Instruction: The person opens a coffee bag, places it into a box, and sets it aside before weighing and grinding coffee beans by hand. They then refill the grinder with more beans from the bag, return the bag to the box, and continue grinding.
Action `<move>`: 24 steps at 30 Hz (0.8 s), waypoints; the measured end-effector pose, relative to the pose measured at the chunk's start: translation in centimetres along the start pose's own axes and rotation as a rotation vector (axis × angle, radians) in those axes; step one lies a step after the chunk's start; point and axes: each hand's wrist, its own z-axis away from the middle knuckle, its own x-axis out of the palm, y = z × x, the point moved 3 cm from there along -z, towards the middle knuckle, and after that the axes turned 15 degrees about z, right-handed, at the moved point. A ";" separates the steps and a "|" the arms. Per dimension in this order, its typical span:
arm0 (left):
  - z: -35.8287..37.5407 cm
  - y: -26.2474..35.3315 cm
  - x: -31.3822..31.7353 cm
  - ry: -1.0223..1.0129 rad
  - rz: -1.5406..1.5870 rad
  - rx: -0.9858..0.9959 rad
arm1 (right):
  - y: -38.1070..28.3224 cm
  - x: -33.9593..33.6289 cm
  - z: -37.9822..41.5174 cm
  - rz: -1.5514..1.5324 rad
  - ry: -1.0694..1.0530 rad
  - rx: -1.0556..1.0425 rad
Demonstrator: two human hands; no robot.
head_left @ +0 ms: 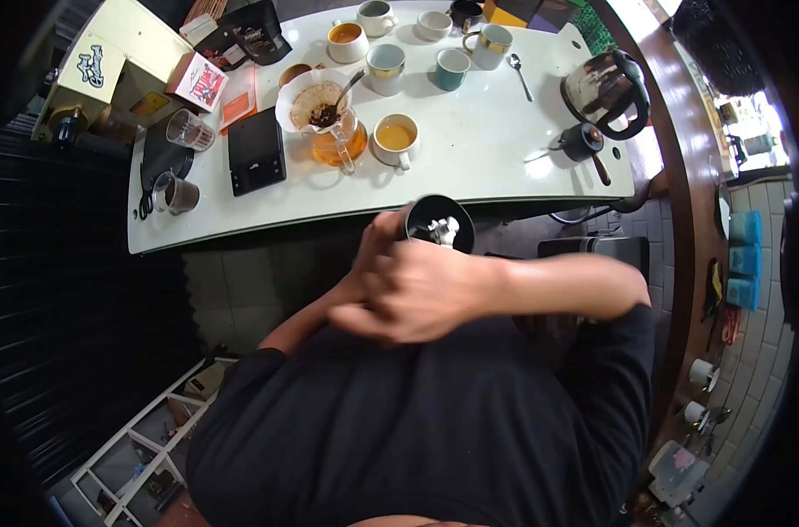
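My left hand (377, 241) is closed against the side of a black round container (458, 217), held in front of my chest just off the table's near edge. Inside it shows a white lumpy piece (446, 231) whose kind I cannot make out. My right hand (426, 290) crosses over in front, slightly blurred, with its fingers curled. Whatever it grips, if anything, is hidden. Nearest on the table stand a white mug (396, 140) of amber liquid and a glass server (339, 145) topped by a dripper with a paper filter (310, 101), dark grounds and a spoon.
The white table (487, 140) bears several cups at the back, a black scale (257, 151), two clear glasses at the left, a kettle (606, 88), a small dark pot (582, 140) and a spoon (520, 77). A cream machine (109, 70) stands at the left.
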 end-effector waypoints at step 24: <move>2.3 2.2 -0.5 0.187 0.207 0.465 | 0.9 -2.6 3.5 -0.053 -0.170 -0.040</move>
